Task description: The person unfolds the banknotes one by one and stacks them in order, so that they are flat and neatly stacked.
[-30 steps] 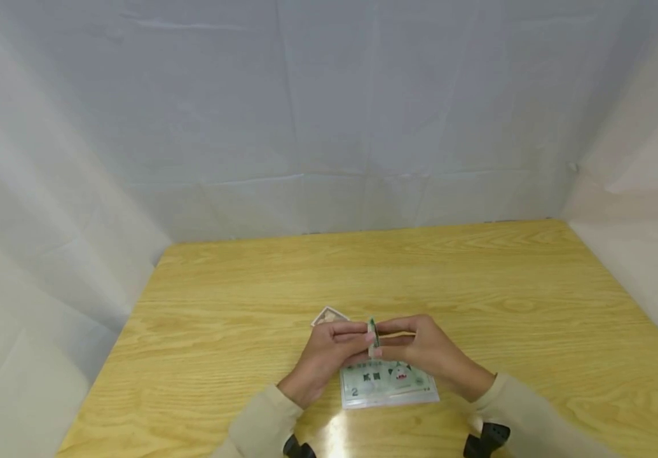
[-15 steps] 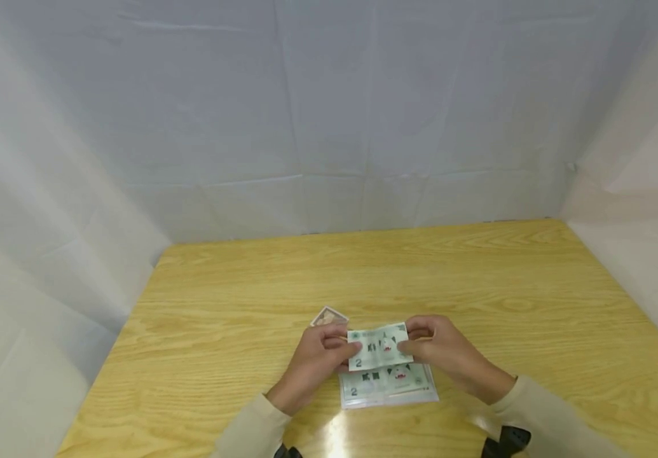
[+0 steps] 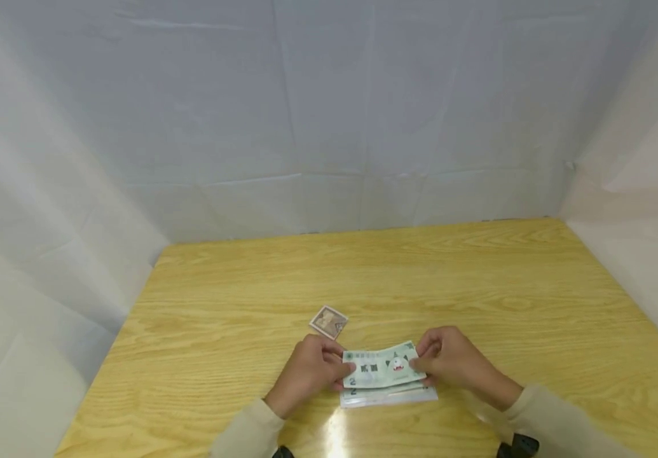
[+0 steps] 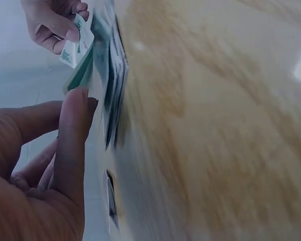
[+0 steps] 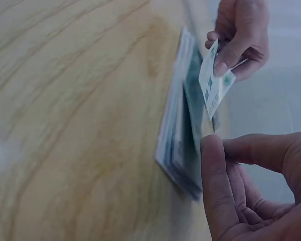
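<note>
A pale green banknote [image 3: 380,367], marked with a 2 and a small cartoon figure, is stretched between both hands. My left hand [image 3: 308,370] pinches its left end between thumb and fingers. At the other end, the thumb and fingers of my right hand [image 3: 459,361] pinch it too. Just under the note lies a stack of similar notes [image 3: 388,400] on the table, its upper part hidden. From the side, the right wrist view shows the stack [image 5: 170,128] as several layers with one greenish layer lifting. The held note looks slightly bent in the left wrist view.
A small brownish folded note or card [image 3: 329,322] lies on the wooden table [image 3: 220,318], behind the stack and left of its middle. Pale sheeting [image 3: 329,127] hangs at the back and both sides. A bright reflection shows near the table's front.
The note was seen edge-on between close hands; it then turned face-up and came lower toward the stack. The hands have spread apart, and the brownish piece now shows fully.
</note>
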Demonstrator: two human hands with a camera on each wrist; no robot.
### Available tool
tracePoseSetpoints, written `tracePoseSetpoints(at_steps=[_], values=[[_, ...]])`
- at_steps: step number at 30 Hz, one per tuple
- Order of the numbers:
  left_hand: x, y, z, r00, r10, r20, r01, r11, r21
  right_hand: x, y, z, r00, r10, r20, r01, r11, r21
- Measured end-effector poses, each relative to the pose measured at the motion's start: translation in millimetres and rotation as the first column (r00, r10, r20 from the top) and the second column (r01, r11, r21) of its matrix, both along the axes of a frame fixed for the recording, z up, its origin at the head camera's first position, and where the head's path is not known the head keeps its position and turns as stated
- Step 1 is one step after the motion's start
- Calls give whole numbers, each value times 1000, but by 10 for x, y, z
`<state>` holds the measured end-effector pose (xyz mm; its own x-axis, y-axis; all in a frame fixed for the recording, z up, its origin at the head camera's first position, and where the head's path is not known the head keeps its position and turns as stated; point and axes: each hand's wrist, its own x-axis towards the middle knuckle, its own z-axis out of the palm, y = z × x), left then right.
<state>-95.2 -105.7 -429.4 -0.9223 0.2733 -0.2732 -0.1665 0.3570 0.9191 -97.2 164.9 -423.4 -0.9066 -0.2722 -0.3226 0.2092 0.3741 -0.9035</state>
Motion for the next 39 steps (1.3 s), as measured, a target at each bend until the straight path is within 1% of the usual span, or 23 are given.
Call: tracePoseSetpoints(at_steps=[4, 8, 11, 14, 16, 18, 20, 22, 24, 26, 28, 30, 32, 35, 37, 39], values=[[-10, 27, -37, 996, -56, -76, 47, 993, -110, 13, -2, -77, 999, 20, -42, -18, 997, 69], [-22, 52, -48, 985, -86, -150, 51, 974, -220, 22, -10, -102, 997, 33, -71, -23, 991, 132], [-30, 57, -40, 974, -113, -198, 46, 949, -312, 24, 4, -109, 997, 41, -73, -30, 987, 155], [-37, 57, -27, 959, -149, -243, 41, 915, -400, 15, 41, -118, 998, 43, -51, -35, 987, 160], [-42, 61, -24, 952, -166, -257, 35, 894, -447, 6, 70, -132, 998, 47, -44, -40, 987, 158], [-49, 71, -22, 952, -171, -252, 31, 878, -477, -1, 82, -140, 998, 42, -36, -36, 986, 163], [-56, 78, -26, 955, -167, -244, 27, 870, -492, -1, 83, -149, 998, 37, -45, -29, 984, 179], [-58, 77, -27, 959, -164, -233, 31, 872, -488, 2, 75, -150, 997, 34, -63, -21, 979, 203], [-67, 52, -20, 961, -156, -227, 39, 892, -451, 4, 62, -147, 995, 26, -92, -4, 972, 235], [-87, 3, -5, 966, -138, -220, 41, 918, -395, -4, 52, -142, 993, 17, -114, 12, 966, 257], [-126, -61, 16, 970, -106, -219, 25, 939, -342, -17, 46, -134, 991, 14, -137, 23, 964, 265], [-180, -132, 36, 972, -65, -224, -9, 950, -312, -36, 41, -124, 988, 10, -153, 30, 966, 257], [-241, -198, 40, 973, -19, -228, -52, 953, -299, -59, 35, -114, 986, 13, -169, 28, 970, 243], [-329, -279, 28, 978, 54, -200, -114, 947, -301, -95, 10, -98, 981, 18, -194, 28, 972, 233], [-379, -324, 7, 980, 90, -180, -143, 941, -307, -118, -16, -87, 979, 23, -201, 24, 974, 227], [-420, -358, -13, 981, 112, -158, -156, 939, -306, -140, -50, -71, 978, 23, -206, 24, 975, 222]])
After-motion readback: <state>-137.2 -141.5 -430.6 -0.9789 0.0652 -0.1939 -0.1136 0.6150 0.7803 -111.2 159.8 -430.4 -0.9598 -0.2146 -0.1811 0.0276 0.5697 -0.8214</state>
